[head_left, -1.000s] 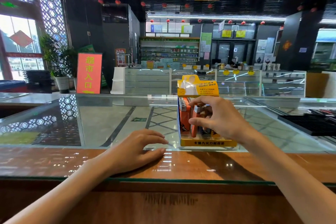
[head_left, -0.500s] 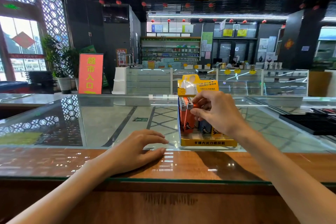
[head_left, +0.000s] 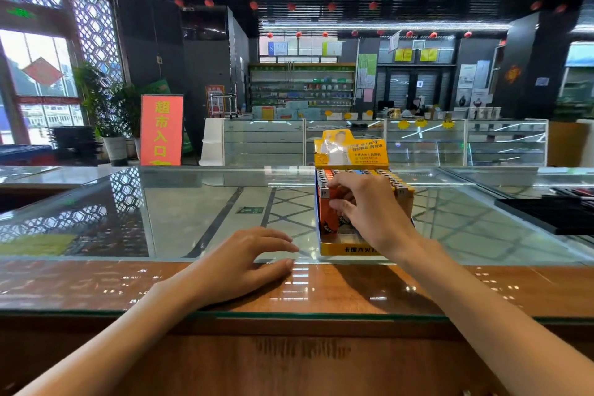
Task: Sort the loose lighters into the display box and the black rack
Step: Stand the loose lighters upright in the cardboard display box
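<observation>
– Glass counter [head_left: 193,219] on top, wooden ledge [head_left: 96,283] nearer us. Where is the lighter in all this?

– The orange lighter [head_left: 326,212] stands upright in the front left corner of the display box [head_left: 347,249], which sits on the glass. The right hand [head_left: 373,212] pinches it, fingers curled over the metal cap and thumb against the body.

– How would it handle?

– Light, I'd judge, and stiff. The smooth plastic is probably a bit slippery. I'd hold it high on the body, just under the cap and off the lever, so it stays vertical as it slides down.

– What's in the box?

– Rows of lighters [head_left: 385,175] packed back to the yellow header card. A bare patch of floor shows at the front, beside the orange one.

– And the black rack [head_left: 553,214]?

– Far right, well apart from the box. I cannot tell what it holds.

– The left hand [head_left: 244,262]?

– Flat and relaxed where glass meets wood, holding nothing.
</observation>
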`<move>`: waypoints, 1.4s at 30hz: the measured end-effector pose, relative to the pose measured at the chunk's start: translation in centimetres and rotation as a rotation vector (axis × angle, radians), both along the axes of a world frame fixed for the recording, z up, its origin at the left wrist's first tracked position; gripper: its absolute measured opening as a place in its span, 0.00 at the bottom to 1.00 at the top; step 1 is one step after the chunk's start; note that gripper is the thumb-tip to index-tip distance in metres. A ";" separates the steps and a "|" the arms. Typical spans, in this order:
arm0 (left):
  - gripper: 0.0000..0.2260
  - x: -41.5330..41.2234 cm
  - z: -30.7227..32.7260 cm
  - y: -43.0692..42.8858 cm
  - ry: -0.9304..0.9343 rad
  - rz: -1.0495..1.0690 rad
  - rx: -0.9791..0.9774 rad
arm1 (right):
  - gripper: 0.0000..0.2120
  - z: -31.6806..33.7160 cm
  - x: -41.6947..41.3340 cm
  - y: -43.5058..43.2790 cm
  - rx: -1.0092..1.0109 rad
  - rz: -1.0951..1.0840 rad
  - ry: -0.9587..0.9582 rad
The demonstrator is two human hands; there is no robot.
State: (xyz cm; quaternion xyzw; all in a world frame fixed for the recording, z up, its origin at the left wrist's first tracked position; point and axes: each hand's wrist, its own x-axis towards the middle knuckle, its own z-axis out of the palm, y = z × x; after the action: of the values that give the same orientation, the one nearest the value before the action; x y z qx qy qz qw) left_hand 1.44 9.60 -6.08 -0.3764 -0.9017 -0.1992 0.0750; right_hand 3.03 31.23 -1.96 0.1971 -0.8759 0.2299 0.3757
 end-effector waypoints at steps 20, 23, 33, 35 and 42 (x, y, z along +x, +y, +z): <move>0.21 -2.1 1.3 7.8 -0.229 0.063 0.233 | 0.38 -1.9 2.3 10.5 -0.244 0.118 -0.790; 0.19 -2.8 1.3 8.1 -0.249 0.033 0.246 | 0.23 -1.4 2.2 9.7 -0.176 0.154 -0.814; 0.19 -3.2 0.8 7.3 -0.207 -0.031 0.259 | 0.23 -1.3 2.4 8.7 -0.155 0.128 -0.801; 0.20 -3.4 1.0 6.3 -0.213 -0.018 0.243 | 0.22 -1.5 2.0 7.8 -0.143 0.142 -0.785; 0.15 -3.0 1.3 -3.3 -0.224 0.087 0.248 | 0.21 -2.1 -1.4 -0.6 -0.119 0.192 -0.680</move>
State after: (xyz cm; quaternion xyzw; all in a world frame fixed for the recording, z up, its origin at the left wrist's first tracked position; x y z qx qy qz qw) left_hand -1.56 6.31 -4.80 -0.3002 -0.8884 -0.3461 0.0284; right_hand 1.67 30.67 -4.02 0.1687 -0.9133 0.3674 0.0502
